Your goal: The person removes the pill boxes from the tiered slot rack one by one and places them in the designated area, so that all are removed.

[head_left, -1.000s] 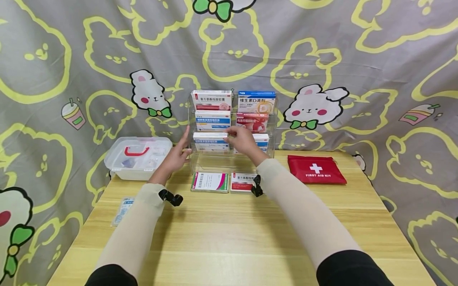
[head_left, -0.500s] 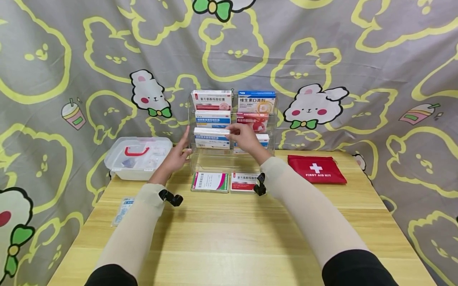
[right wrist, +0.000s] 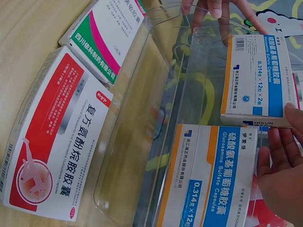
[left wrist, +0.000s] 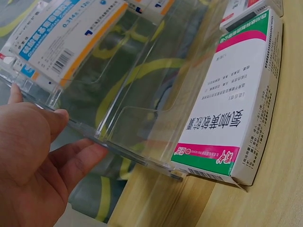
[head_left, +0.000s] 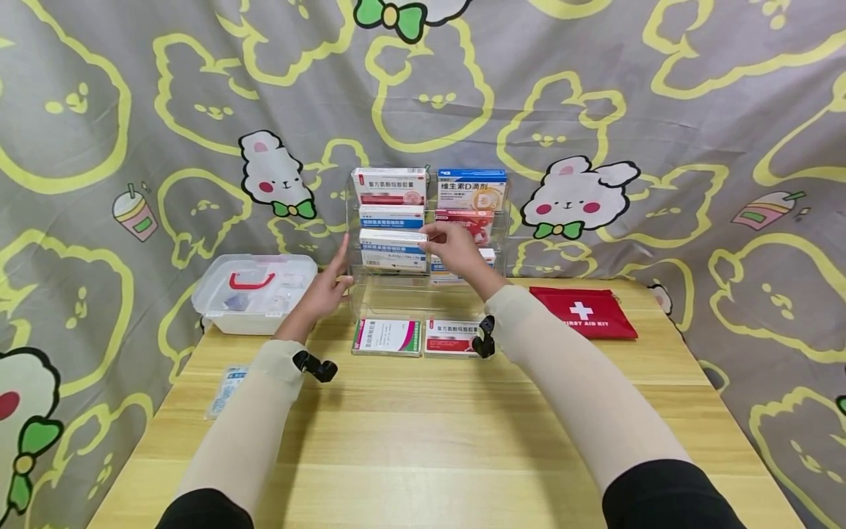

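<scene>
My right hand (head_left: 459,253) pinches the right end of a white-and-blue glucosamine capsule box (head_left: 393,253) between thumb and fingers. The box stands raised in the left column of a clear tiered rack (left wrist: 156,164), overlapping a similar capsule box (head_left: 391,217) behind it. Beside it, in the right column, another glucosamine box (right wrist: 208,175) sits on the same tier, partly behind my right hand in the head view. My left hand (head_left: 326,290) touches the rack's left edge, its fingers extended; the left wrist view shows the fingertips against that clear edge.
A green-and-magenta medicine box (head_left: 387,336) and a red-and-white box (head_left: 452,336) lie before the rack. On the left are a lidded plastic case (head_left: 254,294) and a small blue-white packet (head_left: 227,389). A red first aid pouch (head_left: 584,312) lies right.
My right hand has drawn the glucosamine box upward out of its lower position on the rack and moved slightly right with it. The left hand keeps its place at the rack's edge.
</scene>
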Demonstrator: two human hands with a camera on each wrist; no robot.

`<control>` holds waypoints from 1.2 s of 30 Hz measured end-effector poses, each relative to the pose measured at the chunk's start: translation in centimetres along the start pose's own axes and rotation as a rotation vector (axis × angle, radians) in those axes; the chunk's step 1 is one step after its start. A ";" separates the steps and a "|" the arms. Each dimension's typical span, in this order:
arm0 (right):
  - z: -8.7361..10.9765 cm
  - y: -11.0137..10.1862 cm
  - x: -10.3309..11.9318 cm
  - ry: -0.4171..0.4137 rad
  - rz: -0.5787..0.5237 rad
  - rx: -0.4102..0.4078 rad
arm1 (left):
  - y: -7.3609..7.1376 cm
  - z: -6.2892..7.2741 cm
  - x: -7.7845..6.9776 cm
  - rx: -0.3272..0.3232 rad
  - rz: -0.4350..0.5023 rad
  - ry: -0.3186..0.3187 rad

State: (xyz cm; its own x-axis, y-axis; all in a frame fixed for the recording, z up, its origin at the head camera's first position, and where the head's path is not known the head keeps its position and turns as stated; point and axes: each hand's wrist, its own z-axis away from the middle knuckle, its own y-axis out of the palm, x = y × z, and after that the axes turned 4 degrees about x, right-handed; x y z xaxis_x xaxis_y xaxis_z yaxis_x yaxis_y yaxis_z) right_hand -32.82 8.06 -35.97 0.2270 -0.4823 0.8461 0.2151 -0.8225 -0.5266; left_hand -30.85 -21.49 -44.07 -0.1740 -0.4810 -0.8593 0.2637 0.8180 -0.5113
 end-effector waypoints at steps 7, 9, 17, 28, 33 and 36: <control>0.2 -0.4 0.2 -0.021 -0.007 -0.006 | 0.0 0.0 -0.1 -0.004 -0.008 0.001; 0.3 -0.5 0.4 -0.030 -0.008 -0.003 | 0.1 0.1 -0.1 -0.005 -0.007 0.002; 1.3 -0.7 1.4 -0.066 -0.021 0.008 | 0.2 0.2 -0.1 -0.012 0.011 0.007; 3.8 -0.8 1.0 -0.073 -0.028 0.073 | 0.2 0.1 -0.2 -0.010 0.002 0.019; 5.1 -0.7 0.3 -0.080 -0.020 0.100 | 0.1 0.2 -0.2 -0.010 0.002 0.021; 5.9 -0.6 -0.2 -0.084 -0.003 0.108 | 0.1 0.1 -0.2 -0.009 0.001 0.020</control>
State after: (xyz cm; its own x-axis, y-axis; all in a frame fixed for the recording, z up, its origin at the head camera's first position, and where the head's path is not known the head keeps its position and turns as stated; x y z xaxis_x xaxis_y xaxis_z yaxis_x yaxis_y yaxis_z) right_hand -27.42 10.41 -36.30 0.3044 -0.4489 0.8402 0.3161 -0.7845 -0.5336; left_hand -30.66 -21.33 -44.01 -0.1930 -0.4738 -0.8592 0.2553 0.8213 -0.5102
